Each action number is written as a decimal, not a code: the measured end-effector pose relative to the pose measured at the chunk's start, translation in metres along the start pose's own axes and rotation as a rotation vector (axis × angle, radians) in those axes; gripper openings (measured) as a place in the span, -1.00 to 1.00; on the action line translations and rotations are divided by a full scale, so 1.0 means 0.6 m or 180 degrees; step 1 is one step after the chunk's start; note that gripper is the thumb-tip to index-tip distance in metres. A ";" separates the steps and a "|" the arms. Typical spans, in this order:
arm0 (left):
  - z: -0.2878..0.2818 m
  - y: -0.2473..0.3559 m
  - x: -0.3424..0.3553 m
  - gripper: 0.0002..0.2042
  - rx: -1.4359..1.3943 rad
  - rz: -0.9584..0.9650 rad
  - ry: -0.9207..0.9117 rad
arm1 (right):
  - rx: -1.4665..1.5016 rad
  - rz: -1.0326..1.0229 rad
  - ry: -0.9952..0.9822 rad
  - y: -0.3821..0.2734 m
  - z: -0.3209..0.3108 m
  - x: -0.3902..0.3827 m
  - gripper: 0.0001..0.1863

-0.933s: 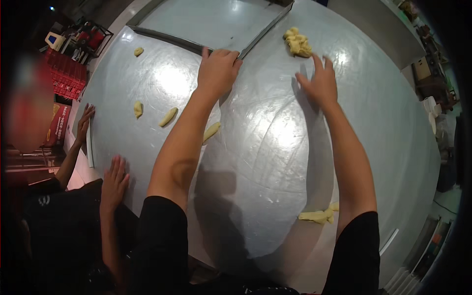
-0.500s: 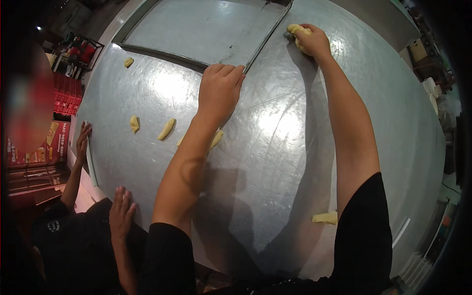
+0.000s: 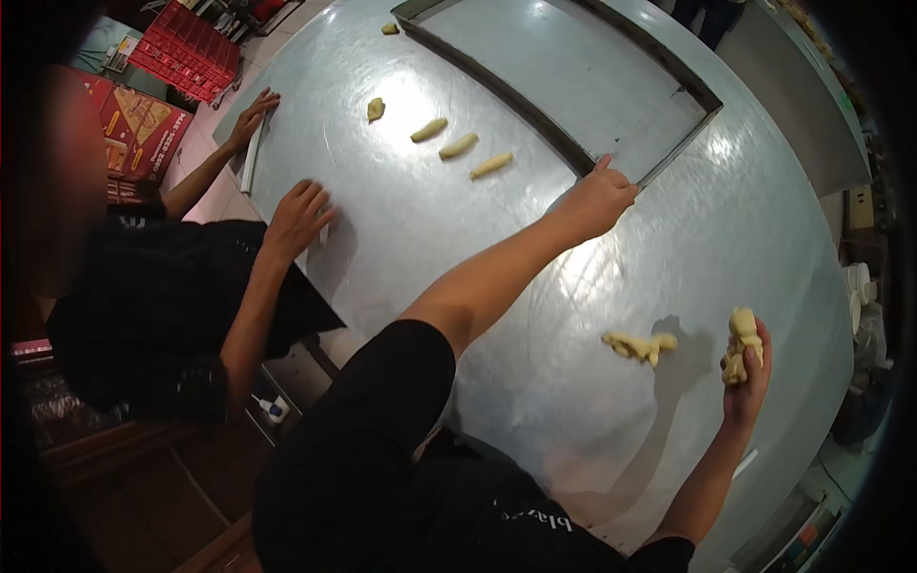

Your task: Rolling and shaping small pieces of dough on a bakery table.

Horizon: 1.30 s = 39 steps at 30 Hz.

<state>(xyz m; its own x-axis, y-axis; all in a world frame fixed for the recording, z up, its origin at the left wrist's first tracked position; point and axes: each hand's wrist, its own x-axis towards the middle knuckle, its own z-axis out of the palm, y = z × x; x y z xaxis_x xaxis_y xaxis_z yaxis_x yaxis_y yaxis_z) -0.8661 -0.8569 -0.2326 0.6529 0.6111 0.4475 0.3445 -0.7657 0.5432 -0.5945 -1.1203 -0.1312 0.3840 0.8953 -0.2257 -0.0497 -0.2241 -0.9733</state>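
Observation:
My left hand (image 3: 600,199) grips the near corner of a rectangular metal tray (image 3: 669,162) at the top of the view. My right hand (image 3: 755,368) holds a lumpy mass of yellow dough (image 3: 741,334) at the right. Left of it a loose cluster of dough pieces (image 3: 640,346) lies on the steel table (image 3: 506,296). Three dough rolls (image 3: 458,145) lie in a slanting row along the tray's side, with a small dough piece (image 3: 375,110) and another (image 3: 390,29) farther left and back.
A co-worker (image 3: 143,306) stands at my left, both hands (image 3: 301,215) at the table by a pale bar (image 3: 252,153). Red crates (image 3: 191,53) stand beyond. At the back, a person's legs (image 3: 707,19) show beside a counter (image 3: 793,95). White containers (image 3: 860,286) sit at the right.
My right hand has picked up the dough lump from beside the tray and brought it down toward me. The camera view has shifted; my left hand stays on the tray.

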 end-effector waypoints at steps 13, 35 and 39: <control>-0.007 0.258 -0.137 -0.79 -0.2212 -0.1225 0.1389 | -0.0705 -0.3402 0.1080 0.085 0.081 -0.243 -0.36; 0.160 0.332 -0.108 -0.80 0.1413 0.0406 0.0819 | -0.1646 0.1042 0.1627 0.247 -0.240 -0.526 -0.40; 0.189 0.359 -0.059 -0.79 0.1824 -0.0287 -0.0960 | -0.0963 0.0695 0.1730 0.285 -0.266 -0.603 -0.48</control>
<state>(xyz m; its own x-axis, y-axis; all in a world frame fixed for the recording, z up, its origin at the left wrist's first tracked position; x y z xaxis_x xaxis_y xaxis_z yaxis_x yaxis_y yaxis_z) -0.7387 -1.0657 -0.2119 0.7366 0.6586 0.1535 0.6572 -0.7507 0.0672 -0.5947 -1.5441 -0.2091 0.8094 0.5128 -0.2863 0.0516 -0.5478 -0.8350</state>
